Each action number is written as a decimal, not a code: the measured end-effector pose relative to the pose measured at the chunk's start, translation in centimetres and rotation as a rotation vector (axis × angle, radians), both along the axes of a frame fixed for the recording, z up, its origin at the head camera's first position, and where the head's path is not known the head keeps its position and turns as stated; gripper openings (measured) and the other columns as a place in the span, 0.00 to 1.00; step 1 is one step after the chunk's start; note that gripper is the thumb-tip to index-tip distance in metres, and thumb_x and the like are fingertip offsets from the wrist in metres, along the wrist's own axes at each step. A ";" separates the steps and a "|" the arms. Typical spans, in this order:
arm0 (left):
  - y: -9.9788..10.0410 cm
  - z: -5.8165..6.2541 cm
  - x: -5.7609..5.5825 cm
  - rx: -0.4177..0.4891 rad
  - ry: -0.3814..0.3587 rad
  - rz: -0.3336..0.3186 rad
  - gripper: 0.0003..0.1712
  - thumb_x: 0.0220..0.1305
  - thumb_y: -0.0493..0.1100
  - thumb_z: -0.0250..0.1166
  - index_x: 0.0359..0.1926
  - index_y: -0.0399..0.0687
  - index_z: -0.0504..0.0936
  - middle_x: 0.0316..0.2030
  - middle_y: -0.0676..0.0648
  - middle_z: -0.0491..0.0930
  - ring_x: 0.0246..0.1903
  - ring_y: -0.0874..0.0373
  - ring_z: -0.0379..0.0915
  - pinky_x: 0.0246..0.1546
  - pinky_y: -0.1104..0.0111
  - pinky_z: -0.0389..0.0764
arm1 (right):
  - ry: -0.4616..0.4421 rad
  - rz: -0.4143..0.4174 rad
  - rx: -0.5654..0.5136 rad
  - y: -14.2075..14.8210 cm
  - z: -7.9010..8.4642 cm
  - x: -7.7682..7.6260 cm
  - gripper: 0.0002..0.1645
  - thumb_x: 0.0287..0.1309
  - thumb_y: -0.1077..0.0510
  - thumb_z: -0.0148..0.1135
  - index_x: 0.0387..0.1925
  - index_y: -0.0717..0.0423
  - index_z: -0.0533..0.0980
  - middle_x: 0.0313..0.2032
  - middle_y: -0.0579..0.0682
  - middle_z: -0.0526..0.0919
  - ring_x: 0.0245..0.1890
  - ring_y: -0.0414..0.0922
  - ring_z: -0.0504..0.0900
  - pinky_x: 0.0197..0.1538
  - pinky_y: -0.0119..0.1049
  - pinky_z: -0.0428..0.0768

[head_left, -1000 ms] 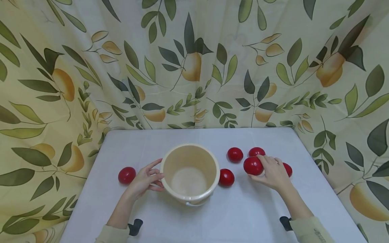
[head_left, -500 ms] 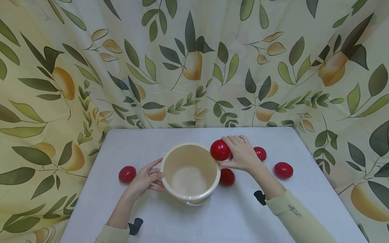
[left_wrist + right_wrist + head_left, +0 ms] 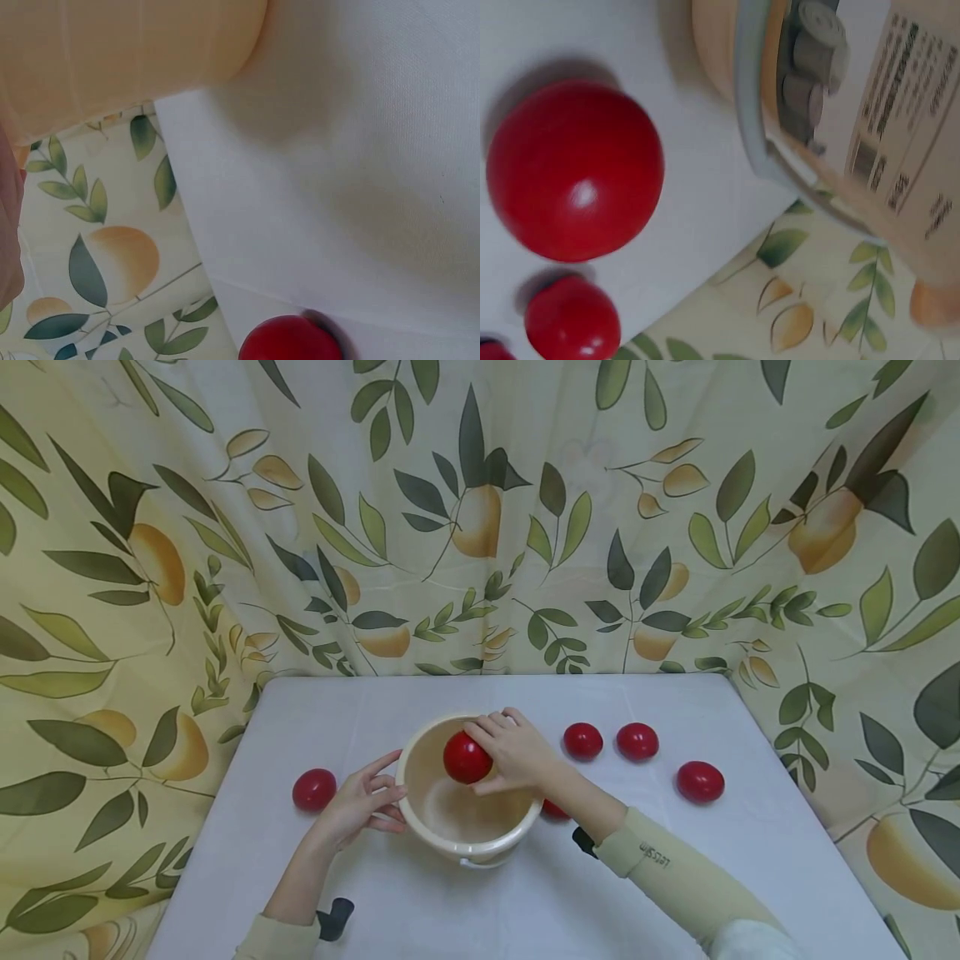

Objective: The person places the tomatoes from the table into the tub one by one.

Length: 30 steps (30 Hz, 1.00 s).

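Observation:
A cream bucket [image 3: 480,842] stands upright mid-table, its mouth toward the head camera. My right hand [image 3: 516,753] holds a red tomato [image 3: 467,757] between fingers and thumb, inside the outline of the bucket's mouth in the head view. My left hand [image 3: 369,802] rests its spread fingers against the bucket's left side at the rim. Just left of that hand lies another tomato [image 3: 314,791]. Under my right forearm, a tomato [image 3: 555,811] beside the bucket is partly hidden. The right wrist view shows the bucket's printed label [image 3: 900,112] and grey handle [image 3: 751,90], but not the held tomato.
Farther right on the white table [image 3: 637,868] lie three tomatoes: one [image 3: 582,742] nearest the bucket, one [image 3: 637,742] beside it, and one [image 3: 701,782] at the far right. A leaf-and-fruit patterned curtain [image 3: 480,610] hangs behind the table's back edge.
My right hand has carried the tomato leftward from the right-hand group, past the bucket's right rim, to over its mouth. My left hand and the bucket have stayed in place.

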<state>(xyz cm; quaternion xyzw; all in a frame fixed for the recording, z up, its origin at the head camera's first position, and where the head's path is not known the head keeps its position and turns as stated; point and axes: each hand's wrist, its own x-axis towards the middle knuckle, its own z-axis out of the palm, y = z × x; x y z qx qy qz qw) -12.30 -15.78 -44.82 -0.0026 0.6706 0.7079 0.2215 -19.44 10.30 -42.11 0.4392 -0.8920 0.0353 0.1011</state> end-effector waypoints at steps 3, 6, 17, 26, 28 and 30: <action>0.1 0.1 0.1 -0.020 0.002 0.003 0.39 0.60 0.39 0.62 0.69 0.47 0.53 0.30 0.46 0.75 0.26 0.51 0.81 0.30 0.59 0.83 | -0.002 0.035 0.032 -1.1 -0.6 0.1 0.46 0.37 0.33 0.65 0.56 0.54 0.68 0.50 0.51 0.74 0.51 0.47 0.70 0.56 0.48 0.68; 0.2 0.1 0.2 -0.040 0.004 0.008 0.40 0.58 0.42 0.63 0.69 0.48 0.54 0.31 0.46 0.75 0.27 0.51 0.81 0.31 0.59 0.83 | -0.020 0.051 0.074 -2.1 -1.1 0.1 0.45 0.39 0.32 0.63 0.57 0.52 0.67 0.50 0.50 0.74 0.51 0.47 0.69 0.57 0.47 0.67; 0.4 0.3 0.2 -0.045 -0.007 0.008 0.37 0.61 0.37 0.59 0.69 0.48 0.53 0.32 0.45 0.74 0.27 0.51 0.81 0.31 0.59 0.83 | -0.042 0.024 0.273 -4.7 -2.6 0.3 0.46 0.42 0.30 0.61 0.59 0.48 0.64 0.51 0.48 0.73 0.52 0.45 0.69 0.58 0.45 0.68; 0.3 0.2 0.3 -0.050 -0.014 0.017 0.38 0.62 0.38 0.59 0.69 0.48 0.53 0.32 0.45 0.74 0.28 0.51 0.81 0.31 0.59 0.83 | 0.013 -0.027 0.419 -5.2 -3.2 0.6 0.48 0.44 0.26 0.56 0.62 0.48 0.60 0.50 0.48 0.72 0.50 0.44 0.70 0.54 0.40 0.70; 0.3 0.2 0.3 -0.050 -0.015 0.019 0.37 0.62 0.38 0.59 0.69 0.49 0.53 0.32 0.45 0.74 0.28 0.51 0.81 0.31 0.59 0.83 | 0.025 -0.035 0.451 -5.3 -3.4 0.6 0.48 0.45 0.26 0.55 0.61 0.48 0.60 0.50 0.48 0.71 0.49 0.44 0.71 0.52 0.39 0.70; 0.3 0.2 0.3 -0.049 -0.019 0.022 0.37 0.62 0.38 0.59 0.69 0.48 0.53 0.32 0.45 0.74 0.28 0.51 0.81 0.31 0.59 0.83 | 0.031 -0.037 0.483 -5.4 -3.6 0.6 0.48 0.45 0.25 0.54 0.62 0.49 0.59 0.50 0.48 0.71 0.49 0.43 0.71 0.52 0.38 0.70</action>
